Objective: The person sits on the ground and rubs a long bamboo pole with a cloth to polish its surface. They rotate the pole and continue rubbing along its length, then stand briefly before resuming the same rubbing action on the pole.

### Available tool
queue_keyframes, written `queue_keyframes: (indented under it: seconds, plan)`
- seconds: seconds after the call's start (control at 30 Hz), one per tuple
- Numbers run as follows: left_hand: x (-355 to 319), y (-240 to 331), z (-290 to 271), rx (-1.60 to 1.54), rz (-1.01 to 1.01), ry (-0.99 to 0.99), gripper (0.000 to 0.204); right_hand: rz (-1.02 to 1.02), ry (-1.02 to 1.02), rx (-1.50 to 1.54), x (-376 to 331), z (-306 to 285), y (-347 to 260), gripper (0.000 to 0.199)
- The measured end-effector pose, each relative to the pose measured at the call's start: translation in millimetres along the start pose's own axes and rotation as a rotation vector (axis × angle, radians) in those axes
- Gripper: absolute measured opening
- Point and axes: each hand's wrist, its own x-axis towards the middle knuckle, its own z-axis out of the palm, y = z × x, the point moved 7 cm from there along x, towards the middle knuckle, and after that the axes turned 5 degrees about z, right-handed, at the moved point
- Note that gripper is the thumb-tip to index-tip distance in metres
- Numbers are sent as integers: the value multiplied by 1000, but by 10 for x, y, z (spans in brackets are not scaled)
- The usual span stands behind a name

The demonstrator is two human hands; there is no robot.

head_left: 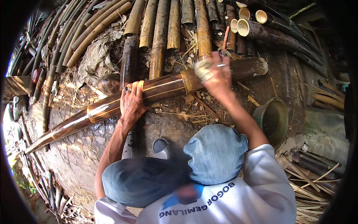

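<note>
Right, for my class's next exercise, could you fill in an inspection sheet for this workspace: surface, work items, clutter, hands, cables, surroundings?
Surface: brown ground, shiny in patches as if wet.
Work items: dark bamboo pole, lying slantwise in front of the person; pale pad, material unclear.
Clutter: chips and straw-like scraps near the pole; crumpled greyish sheet at upper left.
Hands: left hand lies over the pole; right hand, motion-blurred, holds the pad on or just above it.
Cables: nothing seen.
Surroundings: bamboo lengths beyond the pole; bucket to the right; pale strips at lower right.
</note>
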Motion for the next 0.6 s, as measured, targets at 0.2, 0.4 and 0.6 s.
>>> queue_keyframes:
  seconds: [0.2,0.4,0.6]
  plan:
    - [148,-64,51,-13,-39,-129,104,180,180,236,123,-198,230,46]
    - [342,-238,-33,-91,5,-260,101,-418,370,197,-126,601,-1020,66]
    - [438,-283,34,-464,-60,-560,78,448,330,-90,-407,-494,1774,58]
